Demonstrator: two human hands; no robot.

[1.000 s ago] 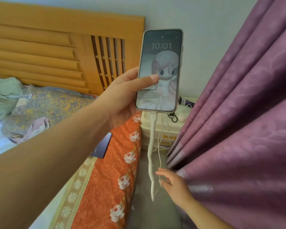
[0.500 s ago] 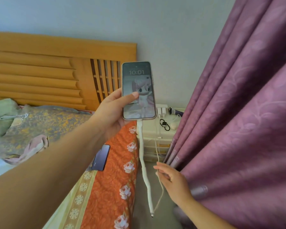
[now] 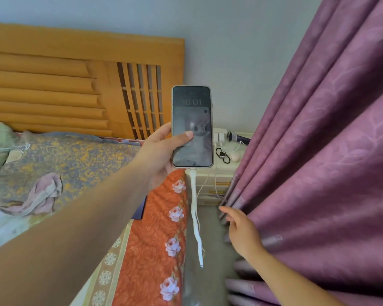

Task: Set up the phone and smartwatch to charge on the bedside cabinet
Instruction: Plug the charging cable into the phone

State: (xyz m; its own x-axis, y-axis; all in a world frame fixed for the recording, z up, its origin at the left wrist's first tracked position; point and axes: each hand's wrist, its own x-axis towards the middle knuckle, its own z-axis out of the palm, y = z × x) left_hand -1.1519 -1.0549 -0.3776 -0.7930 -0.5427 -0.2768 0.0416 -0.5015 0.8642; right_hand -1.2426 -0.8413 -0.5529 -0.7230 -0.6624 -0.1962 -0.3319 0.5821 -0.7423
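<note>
My left hand holds the phone upright in front of the headboard, thumb across its dimmed screen reading 10:01. A thick white charging cable is plugged into the phone's bottom and hangs down, its free end dangling near the floor. My right hand hovers low beside the cable, fingers apart and holding nothing, close to the curtain. The cream bedside cabinet stands behind the phone, carrying white plugs, a dark looped object that may be the smartwatch, and a small round pale item.
A purple curtain fills the right side and overlaps the cabinet's right edge. The bed with an orange flowered cover runs along the left, a dark flat object on it. A narrow strip of floor lies between bed and curtain.
The phone has moved away from the camera toward the cabinet and its screen has dimmed. My right hand has let the thin cord go and shifted right toward the curtain.
</note>
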